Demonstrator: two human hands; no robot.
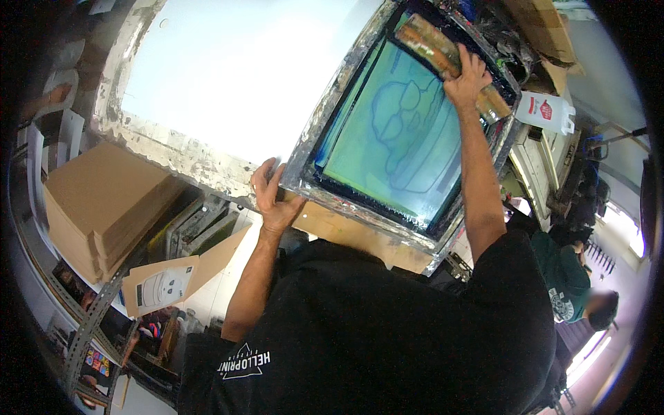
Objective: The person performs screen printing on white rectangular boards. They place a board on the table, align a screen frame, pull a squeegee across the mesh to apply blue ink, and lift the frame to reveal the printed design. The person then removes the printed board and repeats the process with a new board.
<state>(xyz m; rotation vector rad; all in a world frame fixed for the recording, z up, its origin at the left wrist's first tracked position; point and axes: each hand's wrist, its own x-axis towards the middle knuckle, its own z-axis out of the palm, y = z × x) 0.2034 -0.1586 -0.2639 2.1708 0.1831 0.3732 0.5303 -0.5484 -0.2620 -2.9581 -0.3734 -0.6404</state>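
Note:
My right hand (468, 79) grips the worn, paint-stained wooden handle of a squeegee (422, 43) lying across the far end of a printing screen. The screen mesh (346, 142) is green-blue, with line drawings showing in it, and dark ink lines its inner edges. At the near left corner of the ink-crusted screen frame (366, 202), my left hand (274, 200) holds on, fingers along the left side and thumb by the lower edge. The squeegee's blade is hidden beneath its handle.
Left of the screen lies a large white board (228, 76) with a stained border. A cardboard stack (104, 200) and a printed card piece (164, 287) are at the left. A white plastic jug (546, 112) stands at the right; a person in green (561, 273) is beyond.

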